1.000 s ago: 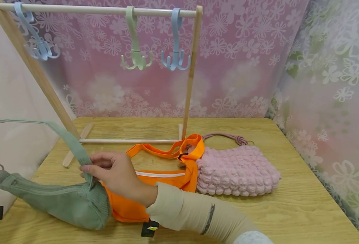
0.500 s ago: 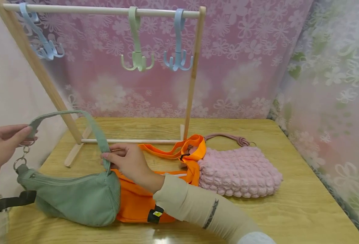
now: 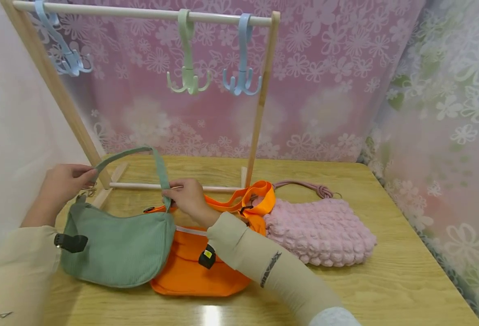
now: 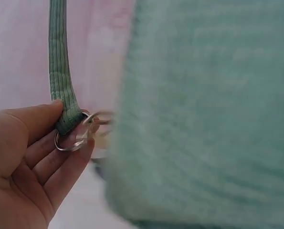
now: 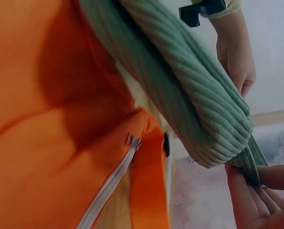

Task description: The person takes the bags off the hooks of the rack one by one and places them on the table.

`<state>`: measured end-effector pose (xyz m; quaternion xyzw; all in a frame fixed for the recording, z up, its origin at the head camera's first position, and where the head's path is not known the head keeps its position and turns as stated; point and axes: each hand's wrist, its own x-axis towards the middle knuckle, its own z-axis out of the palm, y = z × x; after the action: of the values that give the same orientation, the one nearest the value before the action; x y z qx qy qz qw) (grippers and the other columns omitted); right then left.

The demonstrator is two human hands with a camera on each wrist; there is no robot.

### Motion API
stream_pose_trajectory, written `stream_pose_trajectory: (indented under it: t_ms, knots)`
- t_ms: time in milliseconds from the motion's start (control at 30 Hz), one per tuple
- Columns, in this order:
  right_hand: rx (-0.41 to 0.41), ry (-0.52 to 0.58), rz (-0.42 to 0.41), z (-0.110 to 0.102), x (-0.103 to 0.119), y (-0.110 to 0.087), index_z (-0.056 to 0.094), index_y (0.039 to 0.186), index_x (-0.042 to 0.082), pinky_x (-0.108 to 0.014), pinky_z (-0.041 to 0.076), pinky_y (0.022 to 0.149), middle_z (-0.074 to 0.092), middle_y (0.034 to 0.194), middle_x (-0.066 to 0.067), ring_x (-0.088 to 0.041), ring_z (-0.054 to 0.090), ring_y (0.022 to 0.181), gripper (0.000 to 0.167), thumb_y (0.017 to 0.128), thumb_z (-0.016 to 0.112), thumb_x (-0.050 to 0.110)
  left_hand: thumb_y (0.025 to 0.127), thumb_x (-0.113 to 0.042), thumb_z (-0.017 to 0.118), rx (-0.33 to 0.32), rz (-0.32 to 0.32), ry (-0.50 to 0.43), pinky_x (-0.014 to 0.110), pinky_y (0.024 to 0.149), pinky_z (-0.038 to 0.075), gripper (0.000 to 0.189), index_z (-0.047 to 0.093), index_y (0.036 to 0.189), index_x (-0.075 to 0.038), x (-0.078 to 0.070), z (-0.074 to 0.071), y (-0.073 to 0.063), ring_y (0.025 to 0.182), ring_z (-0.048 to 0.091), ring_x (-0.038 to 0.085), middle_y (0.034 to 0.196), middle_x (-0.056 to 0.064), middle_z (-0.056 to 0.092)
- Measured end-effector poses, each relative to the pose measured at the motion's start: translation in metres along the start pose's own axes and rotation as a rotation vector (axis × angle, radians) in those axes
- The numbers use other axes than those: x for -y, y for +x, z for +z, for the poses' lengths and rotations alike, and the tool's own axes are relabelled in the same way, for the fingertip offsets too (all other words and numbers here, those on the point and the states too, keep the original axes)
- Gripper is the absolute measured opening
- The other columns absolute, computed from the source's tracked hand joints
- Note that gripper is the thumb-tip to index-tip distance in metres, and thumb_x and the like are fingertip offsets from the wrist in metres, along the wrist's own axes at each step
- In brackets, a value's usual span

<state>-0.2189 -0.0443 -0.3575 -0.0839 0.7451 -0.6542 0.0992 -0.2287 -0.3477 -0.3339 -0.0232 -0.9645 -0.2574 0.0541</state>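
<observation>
A green corduroy shoulder bag (image 3: 119,246) stands upright at the left front of the table, its strap (image 3: 160,170) arched above it. My left hand (image 3: 66,183) pinches the strap's left end, just by the metal rings (image 4: 75,138) that link it to the bag. At the strap's right base, my right hand (image 3: 190,199) pinches the band between thumb and fingers, as the right wrist view also shows. An orange bag (image 3: 200,276) with a white zipper (image 5: 108,191) lies beside the green bag, partly behind it and under my right forearm.
A pink puffy bag (image 3: 321,231) lies right of the orange one. Behind stands a wooden rack with a white top rail (image 3: 141,11), carrying a green hook (image 3: 188,77) and two blue hooks, one at the right (image 3: 242,77), one at the left (image 3: 70,61).
The green bag has moved right and turned its broad side toward me, now overlapping the orange bag. My left hand came in from the left edge with the strap's end; my right hand shifted right.
</observation>
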Motion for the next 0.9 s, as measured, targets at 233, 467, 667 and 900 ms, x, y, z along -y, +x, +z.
stream_pose_trajectory:
  t_ms: [233,467,667,900]
  knots:
    - [-0.067,-0.086,0.09,0.001,-0.014,0.016,0.073,0.105,-0.003,-0.044,0.058,0.072,0.074,0.087,-0.011,-0.022,0.07,0.067,0.019,0.088,0.071,0.005,0.103,-0.032,0.049,0.036,0.03,0.04,0.058,0.077,0.049,0.048,0.06,0.122,0.01,0.009,0.026,0.016,0.087,0.068,0.04,0.097,0.023,0.071]
    - [-0.107,-0.185,0.174,0.002,-0.031,0.029,0.075,0.102,-0.002,-0.035,0.059,0.063,0.07,0.087,-0.009,-0.021,0.068,0.064,0.016,0.086,0.072,0.002,0.102,-0.027,0.051,0.102,-0.005,0.009,0.054,0.079,0.052,0.046,0.061,0.117,0.015,0.019,0.047,0.02,0.076,0.071,0.028,0.097,0.023,0.071]
    - [-0.137,-0.312,0.126,0.004,-0.037,0.033,0.077,0.096,0.001,-0.026,0.056,0.057,0.071,0.084,-0.006,-0.015,0.065,0.065,0.014,0.082,0.075,0.004,0.1,-0.023,0.055,0.126,-0.006,0.022,0.042,0.064,0.055,0.039,0.064,0.113,0.013,0.026,0.056,0.023,0.069,0.069,0.022,0.09,0.021,0.072]
    - [-0.139,-0.517,0.025,0.003,-0.036,0.031,0.078,0.091,0.005,-0.026,0.054,0.07,0.073,0.086,-0.002,-0.018,0.064,0.082,0.008,0.084,0.075,0.008,0.096,-0.019,0.059,0.126,0.043,0.09,0.031,0.052,0.042,0.029,0.071,0.098,0.007,0.024,0.06,0.025,0.06,0.054,0.017,0.071,0.007,0.067]
